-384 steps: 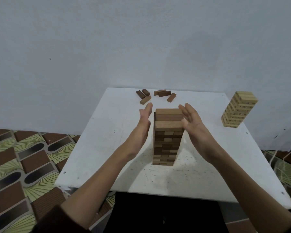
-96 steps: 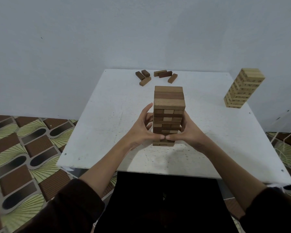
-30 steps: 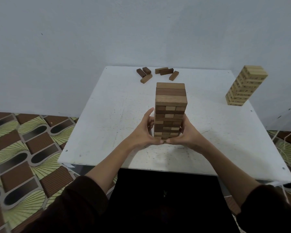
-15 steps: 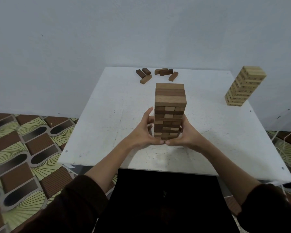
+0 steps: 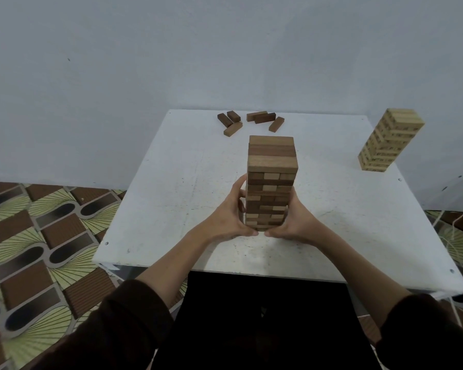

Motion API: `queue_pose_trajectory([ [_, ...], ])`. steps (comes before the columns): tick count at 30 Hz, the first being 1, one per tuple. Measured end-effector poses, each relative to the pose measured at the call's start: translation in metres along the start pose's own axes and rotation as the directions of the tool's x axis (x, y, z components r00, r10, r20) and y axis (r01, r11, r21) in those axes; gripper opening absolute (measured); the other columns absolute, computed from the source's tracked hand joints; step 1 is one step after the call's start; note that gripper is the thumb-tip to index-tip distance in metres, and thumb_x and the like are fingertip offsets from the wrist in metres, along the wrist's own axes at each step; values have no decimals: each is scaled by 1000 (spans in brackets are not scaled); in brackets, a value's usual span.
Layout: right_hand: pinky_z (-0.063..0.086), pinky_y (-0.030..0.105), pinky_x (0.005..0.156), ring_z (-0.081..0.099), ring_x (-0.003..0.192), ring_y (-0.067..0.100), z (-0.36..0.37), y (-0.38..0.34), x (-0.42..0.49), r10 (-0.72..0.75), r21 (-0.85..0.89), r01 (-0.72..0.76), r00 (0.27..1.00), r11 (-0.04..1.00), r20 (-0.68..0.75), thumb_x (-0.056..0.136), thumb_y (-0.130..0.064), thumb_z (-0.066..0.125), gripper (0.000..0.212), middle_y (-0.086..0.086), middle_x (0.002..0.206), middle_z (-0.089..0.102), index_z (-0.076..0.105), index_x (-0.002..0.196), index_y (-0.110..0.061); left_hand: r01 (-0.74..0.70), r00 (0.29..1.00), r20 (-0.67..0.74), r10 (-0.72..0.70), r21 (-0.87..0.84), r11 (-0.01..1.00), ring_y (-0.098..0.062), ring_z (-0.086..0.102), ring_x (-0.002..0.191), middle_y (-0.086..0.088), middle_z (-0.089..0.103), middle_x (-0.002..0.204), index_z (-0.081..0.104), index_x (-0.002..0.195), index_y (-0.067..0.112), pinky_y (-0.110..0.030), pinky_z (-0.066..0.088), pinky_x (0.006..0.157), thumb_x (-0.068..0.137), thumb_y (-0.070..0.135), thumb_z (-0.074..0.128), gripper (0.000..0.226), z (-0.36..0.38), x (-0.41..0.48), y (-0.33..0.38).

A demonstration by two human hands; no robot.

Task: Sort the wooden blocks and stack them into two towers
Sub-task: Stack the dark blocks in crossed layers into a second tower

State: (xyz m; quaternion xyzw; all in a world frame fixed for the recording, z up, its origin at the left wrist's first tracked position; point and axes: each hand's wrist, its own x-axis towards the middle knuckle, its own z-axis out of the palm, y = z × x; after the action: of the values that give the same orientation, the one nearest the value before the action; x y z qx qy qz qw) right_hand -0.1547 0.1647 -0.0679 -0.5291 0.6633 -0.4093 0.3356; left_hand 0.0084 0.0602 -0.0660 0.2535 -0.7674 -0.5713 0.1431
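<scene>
- The white table [image 5: 171, 182] fills the middle of the frame.
- The brown tower [image 5: 271, 166] stands upright at frame centre.
- The pale tower [image 5: 385, 142] stands at the table's upper right corner, well apart.
- The left hand [image 5: 225, 217] and the right hand [image 5: 297, 220] each clasp the brown tower's lower half from either side.
- Loose brown blocks [image 5: 249, 121] lie scattered at the table's top edge.

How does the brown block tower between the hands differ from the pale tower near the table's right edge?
The mixed dark-and-light brown wooden block tower stands mid-table; the uniformly pale wooden block tower stands near the far right edge. The left hand and right hand grip the brown tower's base; nothing touches the pale tower. Both are layered stacks on the white table.
</scene>
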Motion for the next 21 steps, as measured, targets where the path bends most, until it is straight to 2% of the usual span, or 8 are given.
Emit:
queue_pose_trajectory([
  [7, 48, 8, 76, 53, 110, 12, 1, 1, 0, -19, 48, 20, 1000, 999, -16, 59, 0, 84, 106, 4, 124, 47, 17, 132, -39, 14, 1000, -23, -15, -16, 1000, -19, 58, 101, -5, 49, 119, 13, 145, 28, -33, 58, 76, 61, -6, 81, 114, 2, -1, 0],
  [12, 47, 7, 74, 54, 106, 7, 2, -1, 0, -21, 59, 22, 1000, 998, -21, 60, 1, 84, 105, 3, 123, 47, 19, 134, -34, 25, 999, -33, -25, -11, 1000, -21, 57, 103, -2, 50, 120, 14, 145, 30, -38, 58, 78, 59, 0, 83, 115, 3, -2, 0],
  [21, 51, 13, 75, 55, 107, 9, 2, -1, 0, -5, 66, 4, 1000, 998, 8, 59, -1, 85, 107, 5, 123, 47, 19, 139, -26, 23, 1000, -19, -24, -20, 1000, -18, 57, 102, -5, 49, 121, 15, 145, 29, -31, 58, 76, 62, -5, 81, 111, 3, -3, 5],
])
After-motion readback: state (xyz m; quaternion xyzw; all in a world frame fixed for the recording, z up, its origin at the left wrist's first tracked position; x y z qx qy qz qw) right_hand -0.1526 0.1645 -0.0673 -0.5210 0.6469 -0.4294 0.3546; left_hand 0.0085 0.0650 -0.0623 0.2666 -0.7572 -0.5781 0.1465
